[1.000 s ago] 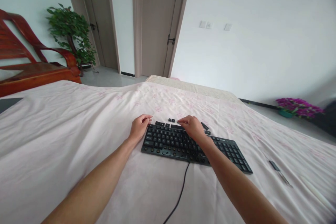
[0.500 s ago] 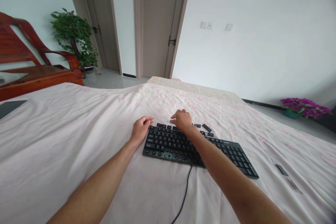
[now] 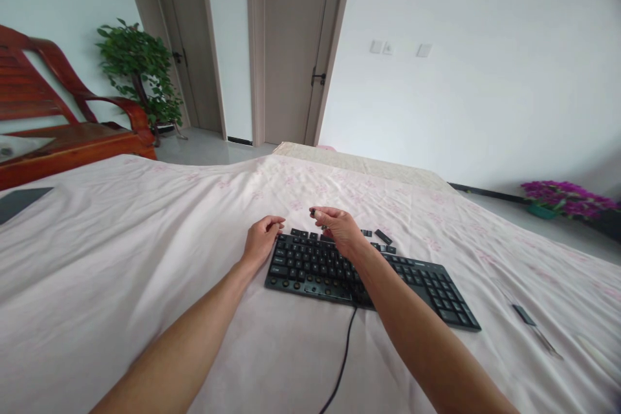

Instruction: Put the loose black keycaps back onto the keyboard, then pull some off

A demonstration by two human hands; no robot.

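A black wired keyboard [image 3: 412,281] lies on a pale pink sheet [image 3: 145,259]. My left hand [image 3: 261,239] rests at the keyboard's far left corner, fingers curled against its edge. My right hand [image 3: 339,228] is raised over the top key row and pinches a small black keycap [image 3: 313,212] between thumb and fingertips. Several loose black keycaps [image 3: 383,237] lie on the sheet just beyond the keyboard's far edge.
The keyboard's cable [image 3: 342,362] runs toward me. A small dark tool [image 3: 526,317] lies on the sheet at the right. A dark flat object [image 3: 19,200] sits at the left edge. A wooden chair [image 3: 58,136], a potted plant [image 3: 138,74] and doors [image 3: 291,45] stand beyond.
My right hand went left along the far edge of the keyboard, then lifted with a keycap pinched in its fingers. My left hand stayed at the corner.
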